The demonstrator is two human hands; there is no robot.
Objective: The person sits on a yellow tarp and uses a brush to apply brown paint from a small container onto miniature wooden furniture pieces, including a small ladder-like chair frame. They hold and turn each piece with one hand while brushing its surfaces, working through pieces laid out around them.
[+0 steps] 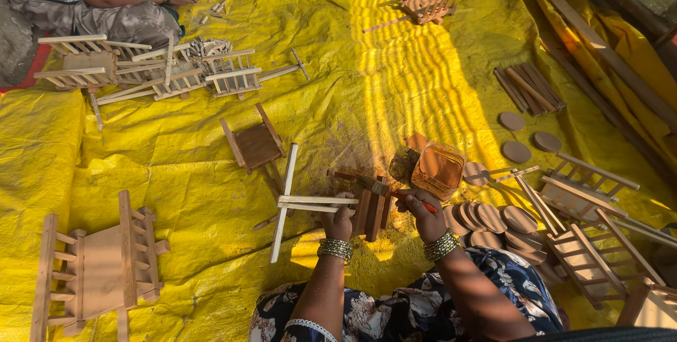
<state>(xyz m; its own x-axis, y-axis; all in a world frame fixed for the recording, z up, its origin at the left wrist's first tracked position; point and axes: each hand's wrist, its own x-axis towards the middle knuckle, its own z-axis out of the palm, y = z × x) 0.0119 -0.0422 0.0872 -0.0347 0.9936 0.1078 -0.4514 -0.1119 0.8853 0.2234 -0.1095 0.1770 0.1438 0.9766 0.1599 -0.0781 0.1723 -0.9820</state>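
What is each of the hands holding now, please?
Left hand: closed on the small wooden cart frame.
Right hand: closed on a red-handled brush.

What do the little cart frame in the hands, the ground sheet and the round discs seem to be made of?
Cart frame: apparently wood, pale bare slats joined to darker brown-coated ones, grain too small to see. Ground sheet: looks like yellow plastic tarpaulin, glossy and creased. Round discs: probably thin wood or board, flat, matte brown. The left hand steadies the frame; the right hand holds a red-handled tool.

Small wooden cart frame (352, 208) held off yellow sheet; red-handled brush (416, 203) touching it.
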